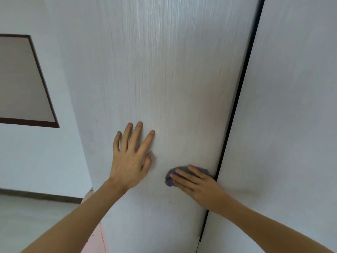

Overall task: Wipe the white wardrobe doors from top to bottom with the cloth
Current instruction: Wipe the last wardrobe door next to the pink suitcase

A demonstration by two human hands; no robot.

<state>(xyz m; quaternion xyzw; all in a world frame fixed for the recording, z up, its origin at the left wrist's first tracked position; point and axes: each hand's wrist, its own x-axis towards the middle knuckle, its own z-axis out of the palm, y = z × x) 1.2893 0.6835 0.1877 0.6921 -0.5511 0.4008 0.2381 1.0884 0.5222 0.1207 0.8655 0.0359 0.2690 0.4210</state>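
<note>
Fingers (184,177) of the right hand (197,187) lie fairly straight over a small grey cloth (170,179), pressing it flat against the left wardrobe door (164,79); the grip is a flat press, not a curl round the fabric. Cloth edges show above and to the left of the fingers, and its right end sits just beside the dark gap (238,99) between the two doors. To the left, near the cloth but apart from it, the left hand (129,157) rests open on the same door, fingers spread and pointing up, holding nothing. Beyond the gap stands the right wardrobe door (291,106). Left of the wardrobe is a white wall (32,157) with a dark-framed panel (23,81) and, lower down, a dark skirting strip (40,195) above the floor (27,220).
</note>
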